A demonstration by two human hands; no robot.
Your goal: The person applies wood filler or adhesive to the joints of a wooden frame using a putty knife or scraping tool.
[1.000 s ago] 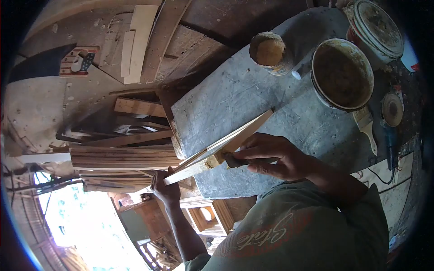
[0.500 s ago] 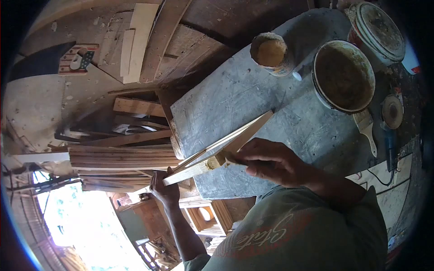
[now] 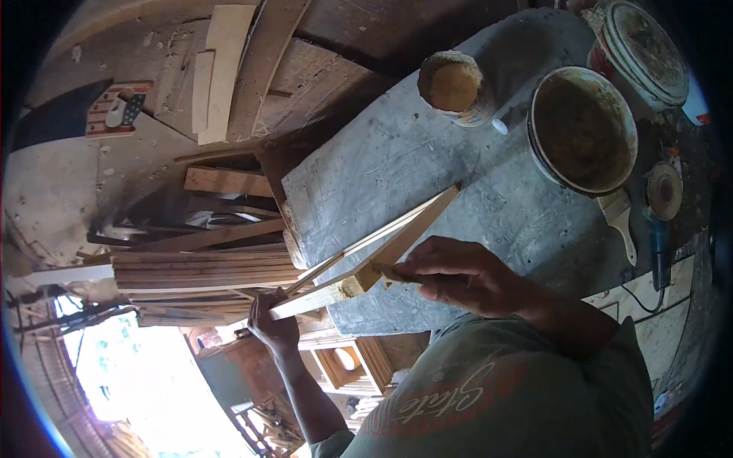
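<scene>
A pale wooden frame (image 3: 405,234) rests with its far corner on the grey tabletop, its near corner raised and tilted. My left hand (image 3: 275,324) is closed around one of its bars at the left. A yellowish-brown patch of filler (image 3: 350,287) covers the near corner joint. My right hand (image 3: 473,276) pinches a small flat brownish piece (image 3: 391,273) between thumb and fingers, right beside that corner. Whether this piece is a scraper blade or folded sandpaper cannot be made out.
On the grey table (image 3: 359,183) stand a tub of tan paste (image 3: 452,85), a large bucket (image 3: 584,130) and a lidded bucket (image 3: 645,53). A paintbrush (image 3: 620,221) and an angle grinder (image 3: 661,206) lie to the right. Stacked wood strips (image 3: 198,269) and a handsaw (image 3: 114,108) are at left.
The near corner of the frame has turned, showing more of the filler patch. My left hand has shifted slightly left and down with the bar; my right hand stays close to the corner.
</scene>
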